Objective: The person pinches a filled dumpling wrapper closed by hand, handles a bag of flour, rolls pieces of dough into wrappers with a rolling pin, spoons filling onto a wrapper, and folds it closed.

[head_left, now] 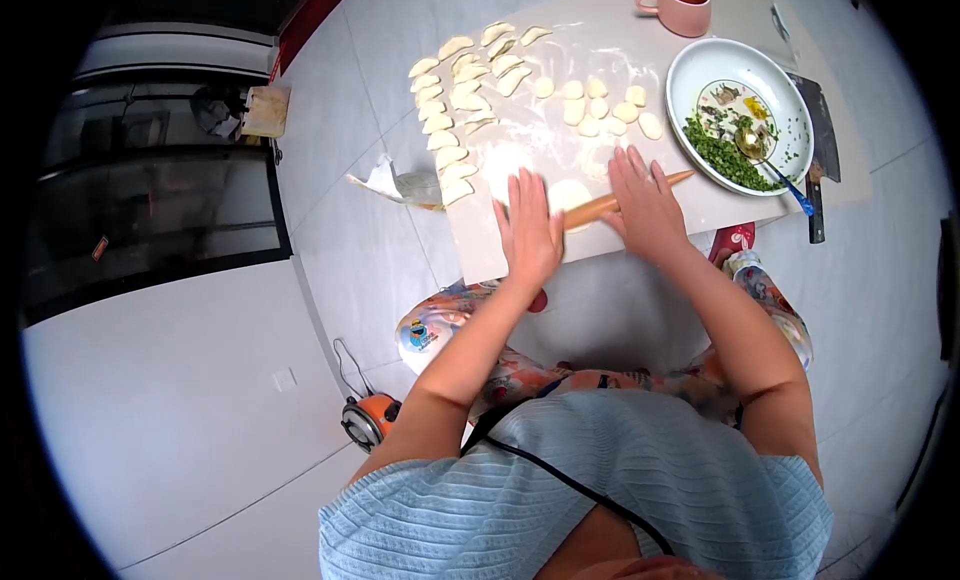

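Observation:
A wooden rolling pin (pixel 592 212) lies slanted over a flattened round of dough (pixel 570 196) near the front edge of the board. My right hand (pixel 645 202) rests flat on the pin's right part, fingers stretched forward. At the pin's left end is my left hand (pixel 529 230), its fingers also stretched out; how much of the pin lies under its palm is hidden. Beyond the hands sit several small dough pieces (pixel 598 108). Rows of folded dumplings (pixel 438 122) stand on the left side of the floured board (pixel 545 150).
At the right is a white bowl (pixel 681 98) with chopped greens (pixel 718 152) and a spoon (pixel 784 177). A cleaver (pixel 816 130) lies beside it, partly under its rim. A pink cup (pixel 684 16) of brown liquid stands at the back right.

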A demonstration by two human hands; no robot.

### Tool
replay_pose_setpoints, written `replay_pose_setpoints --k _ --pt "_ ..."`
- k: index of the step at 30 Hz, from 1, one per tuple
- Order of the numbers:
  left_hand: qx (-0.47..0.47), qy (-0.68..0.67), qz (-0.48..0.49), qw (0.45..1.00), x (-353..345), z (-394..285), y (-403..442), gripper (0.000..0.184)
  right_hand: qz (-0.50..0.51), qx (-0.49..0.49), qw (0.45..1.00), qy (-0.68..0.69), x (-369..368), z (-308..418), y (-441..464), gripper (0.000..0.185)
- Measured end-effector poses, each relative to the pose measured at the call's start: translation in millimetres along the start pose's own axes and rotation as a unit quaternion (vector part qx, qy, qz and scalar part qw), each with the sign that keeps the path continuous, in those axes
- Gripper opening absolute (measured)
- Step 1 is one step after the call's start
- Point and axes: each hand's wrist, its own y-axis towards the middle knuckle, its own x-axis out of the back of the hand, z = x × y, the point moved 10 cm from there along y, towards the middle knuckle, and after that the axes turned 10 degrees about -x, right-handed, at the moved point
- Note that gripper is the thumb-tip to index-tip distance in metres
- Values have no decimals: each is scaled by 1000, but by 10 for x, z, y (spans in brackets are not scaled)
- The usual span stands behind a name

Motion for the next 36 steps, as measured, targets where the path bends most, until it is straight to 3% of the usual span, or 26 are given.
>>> replay_pose_setpoints --k 4,5,6,8,9,10,12,13,15,19,24,27,28,30,31,33,36 --pt "-8 -123 27 992 43 -223 -139 60 14 17 1000 -14 -14 -34 -217 56" --pt "-18 -145 -37 989 166 -218 -38 50 -18 36 999 -16 -32 -71 -223 44" --pt "-20 -144 -40 989 194 -198 77 50 -53 55 997 -19 -2 -80 -211 33" --pt "-24 -187 -18 982 201 -162 301 34 -71 62 995 12 78 -69 -164 25" --pt "-19 -166 -51 985 272 -135 389 25 -83 71 993 45 144 -56 -149 18" --pt "-22 -164 -54 985 296 -115 456 25 -88 72 993 45 179 -53 -135 18" --pt "64 -138 91 984 34 64 483 25 -67 80 993 52 194 -35 -137 14" --pt "62 -138 92 984 45 84 513 25 -68 79 993 52 222 -38 -142 14" --pt "75 -134 180 972 -124 104 469 19 -45 85 994 58 239 -18 -172 20" --pt "29 -137 66 988 -27 50 427 12 -34 102 991 83 312 32 -259 23" --pt "198 -200 125 952 -197 262 265 19 -4 83 994 77 209 -6 -265 33" --pt "218 -202 133 945 -91 126 155 26 -14 59 996 72 150 -63 -248 31" --pt "220 -204 135 944 -100 105 52 26 -11 59 996 72 169 -52 -236 31" --pt "93 -120 -36 988 267 -56 40 39 46 48 996 57 121 -35 -181 33" --pt "94 -121 -36 988 198 -21 7 39 47 48 996 57 103 -9 -132 33" --pt "42 -7 -57 997 170 -56 -62 60 -17 57 997 52 161 66 -5 52" --pt "89 4 -93 992 181 306 321 69 -60 -1 998 11 4 -17 350 65"
